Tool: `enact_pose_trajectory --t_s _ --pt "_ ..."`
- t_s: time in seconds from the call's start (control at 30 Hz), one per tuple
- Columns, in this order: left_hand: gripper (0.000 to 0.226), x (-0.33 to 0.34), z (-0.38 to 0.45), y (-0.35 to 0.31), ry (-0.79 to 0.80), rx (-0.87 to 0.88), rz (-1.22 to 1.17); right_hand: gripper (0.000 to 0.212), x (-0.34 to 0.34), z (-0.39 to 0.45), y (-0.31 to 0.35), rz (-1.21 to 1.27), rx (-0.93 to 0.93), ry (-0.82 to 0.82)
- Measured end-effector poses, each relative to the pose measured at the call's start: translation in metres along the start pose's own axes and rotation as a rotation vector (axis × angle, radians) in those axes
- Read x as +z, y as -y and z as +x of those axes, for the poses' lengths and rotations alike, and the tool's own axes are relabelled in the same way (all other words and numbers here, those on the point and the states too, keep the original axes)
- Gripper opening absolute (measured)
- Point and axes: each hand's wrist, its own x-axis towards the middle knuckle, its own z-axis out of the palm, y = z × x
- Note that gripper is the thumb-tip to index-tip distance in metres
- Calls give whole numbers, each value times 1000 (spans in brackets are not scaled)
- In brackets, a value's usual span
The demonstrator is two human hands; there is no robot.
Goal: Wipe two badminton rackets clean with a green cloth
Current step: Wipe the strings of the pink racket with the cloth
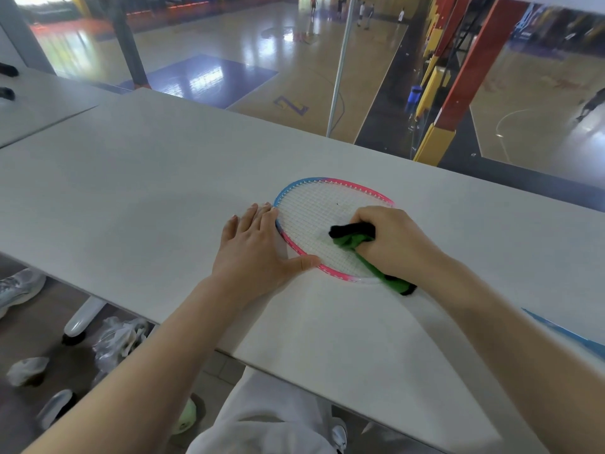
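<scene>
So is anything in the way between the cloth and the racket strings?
Nothing visible. The right hand holds the green cloth right on the racket strings, and the left hand lies flat at the frame's edge, off to the side.

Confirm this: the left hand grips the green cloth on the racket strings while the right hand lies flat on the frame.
Hands are swapped. In the head view the right hand grips the green cloth on the racket strings; the left hand lies flat on the frame.

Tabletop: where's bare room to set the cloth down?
Free: the wide stretch of table left of the left hand, and the strip between the racket and far edge. Crowded: right hand with green cloth on the strings.
</scene>
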Motion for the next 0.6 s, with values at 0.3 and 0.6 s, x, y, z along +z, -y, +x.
enact_pose_trajectory --t_s 0.3,0.6 --pt "121 -1 -1 1 13 5 9 14 -25 -42 -32 20 138 2" --pt "121 1 1 1 -8 13 5 11 3 5 -3 52 8 -26"
